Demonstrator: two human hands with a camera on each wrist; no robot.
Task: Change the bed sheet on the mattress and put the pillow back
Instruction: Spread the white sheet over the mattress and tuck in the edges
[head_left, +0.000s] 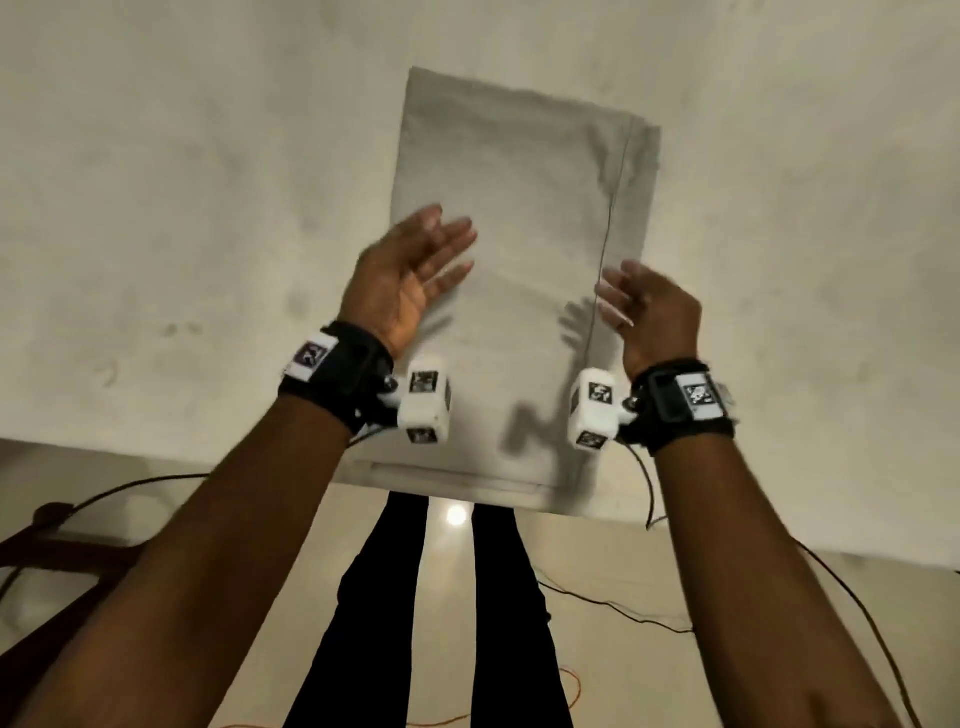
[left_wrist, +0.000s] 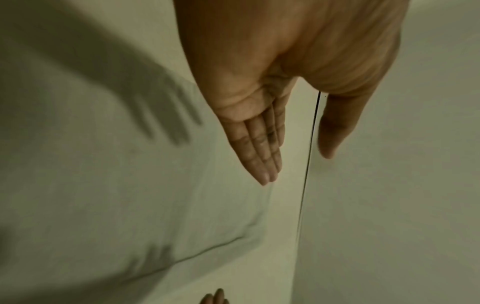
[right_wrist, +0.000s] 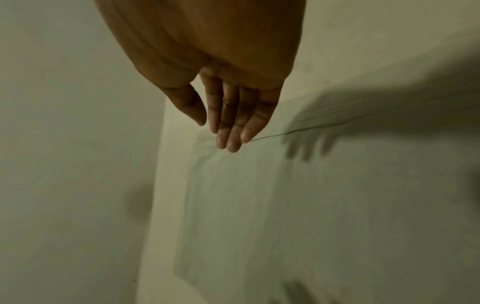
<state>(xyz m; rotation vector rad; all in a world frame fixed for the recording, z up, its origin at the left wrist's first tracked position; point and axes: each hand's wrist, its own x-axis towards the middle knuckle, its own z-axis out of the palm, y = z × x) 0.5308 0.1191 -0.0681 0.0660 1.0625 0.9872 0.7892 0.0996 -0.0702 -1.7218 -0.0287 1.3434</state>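
Open air lies between the left hand (head_left: 410, 275) and right hand (head_left: 649, 312); only the flat pillow (head_left: 519, 171) lies below.

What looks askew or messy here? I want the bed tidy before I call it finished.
The pillow lies flat on the sheet but turned slightly off square, and its near end overhangs the mattress edge. The sheet looks smooth, with faint dimples. Both hands, left hand and right hand, hover open above the pillow. No damage shows.
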